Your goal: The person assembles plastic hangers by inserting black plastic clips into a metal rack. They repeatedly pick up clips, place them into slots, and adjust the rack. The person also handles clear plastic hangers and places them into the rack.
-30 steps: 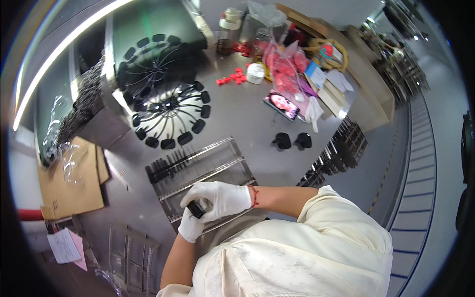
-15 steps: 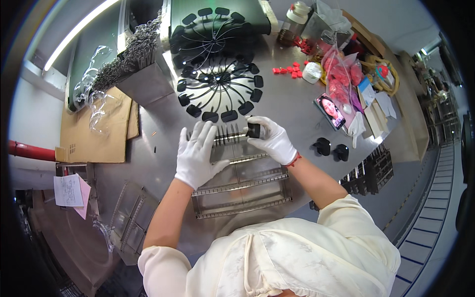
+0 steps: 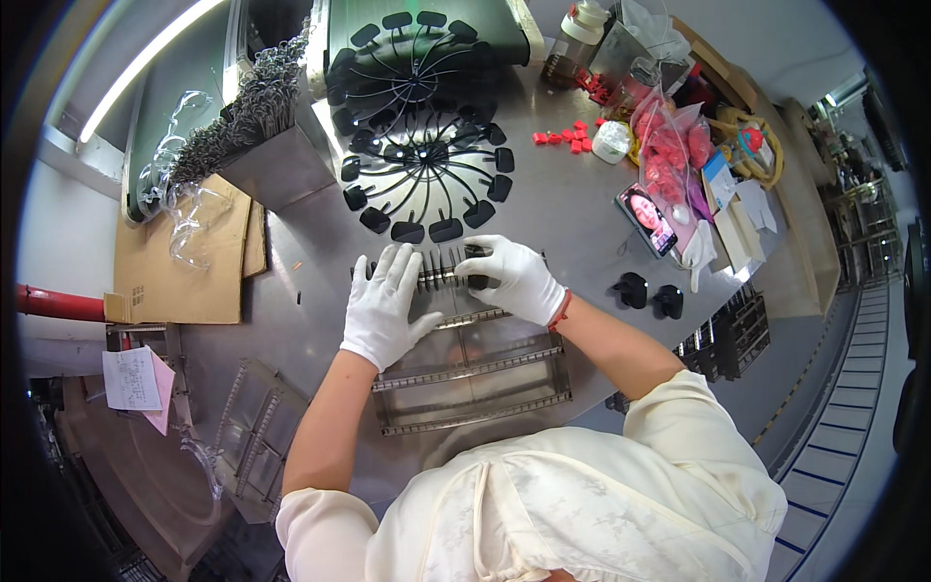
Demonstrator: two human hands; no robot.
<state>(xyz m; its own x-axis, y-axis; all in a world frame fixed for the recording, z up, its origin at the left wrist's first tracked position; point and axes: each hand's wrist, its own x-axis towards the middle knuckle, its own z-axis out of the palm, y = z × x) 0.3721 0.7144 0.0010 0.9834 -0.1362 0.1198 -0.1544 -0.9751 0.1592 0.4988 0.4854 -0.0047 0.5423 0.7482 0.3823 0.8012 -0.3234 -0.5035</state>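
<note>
Now small black part (image 3: 477, 281) under right grip (image 3: 514, 276)

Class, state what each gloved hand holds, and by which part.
Right hand pinches a small black piece at its end; left hand holds nothing, lying flat on the rack.

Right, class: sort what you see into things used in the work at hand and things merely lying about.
In use: left hand, right hand, metal rack, black clip.
Lying about: phone, red pieces, cardboard, bottle.
</note>
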